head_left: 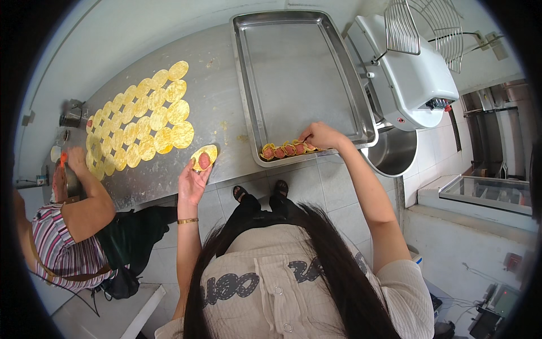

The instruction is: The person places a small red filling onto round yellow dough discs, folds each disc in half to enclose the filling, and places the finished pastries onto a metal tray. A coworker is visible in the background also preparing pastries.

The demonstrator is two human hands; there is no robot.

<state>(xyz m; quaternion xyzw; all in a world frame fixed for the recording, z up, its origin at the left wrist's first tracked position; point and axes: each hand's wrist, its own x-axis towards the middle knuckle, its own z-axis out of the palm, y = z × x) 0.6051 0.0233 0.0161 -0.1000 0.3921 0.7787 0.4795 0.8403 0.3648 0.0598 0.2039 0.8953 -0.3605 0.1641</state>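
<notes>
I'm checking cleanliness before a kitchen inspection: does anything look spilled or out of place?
Mildly: yellowish smears mark the table between the wrappers and the tray. They look odd as stray residue, perhaps from wrappers, where none lie. Nothing else clearly stands out.

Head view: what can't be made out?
Head view:
- Bare right hand: its grip, hidden by itself.
- Bare left hand: some fingertips, beneath round yellow wrapper with pink filling.
- Round steel bowl: part of rim, hidden by rectangular steel tray.
- Glossy white machine: control details, too small.
</notes>
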